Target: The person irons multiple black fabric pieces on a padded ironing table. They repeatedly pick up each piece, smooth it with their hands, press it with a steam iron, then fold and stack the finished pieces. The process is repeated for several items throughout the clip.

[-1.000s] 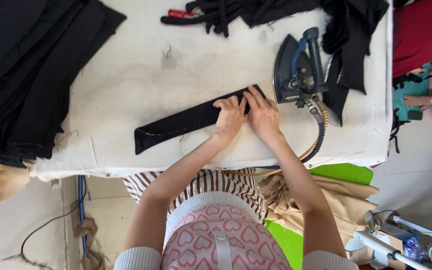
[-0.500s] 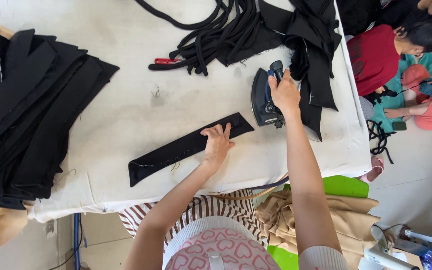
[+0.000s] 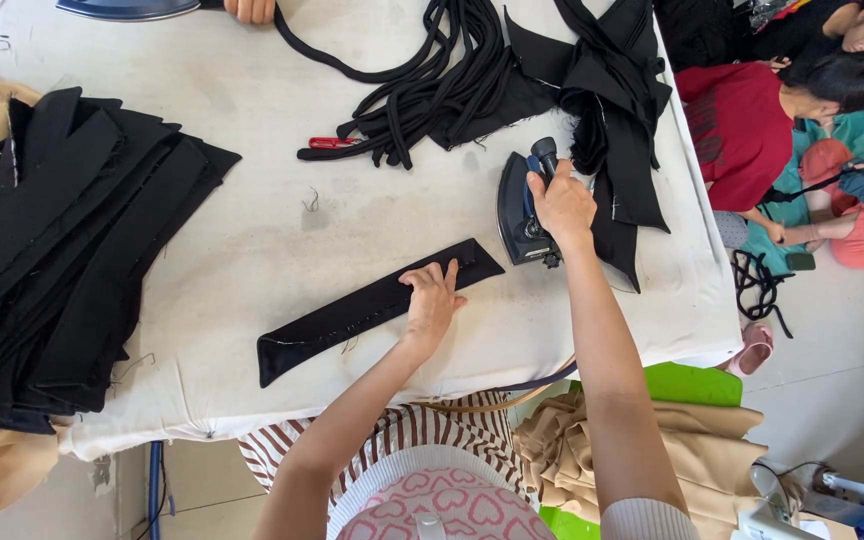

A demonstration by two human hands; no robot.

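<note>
Pressing step: the left hand [image 3: 434,296] lies flat, fingers spread, on the black fabric strip [image 3: 372,308] while the right hand [image 3: 560,205] seemingly grips the iron [image 3: 520,213] handle, which must next slide onto the strip.

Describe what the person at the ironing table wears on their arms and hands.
Both forearms are bare, with no gloves, rings, watch or bracelet visible on the left hand or the right hand. Pale ribbed sleeves show only near the bottom edge, pushed up to about the elbows, clearest on the right arm.
</note>
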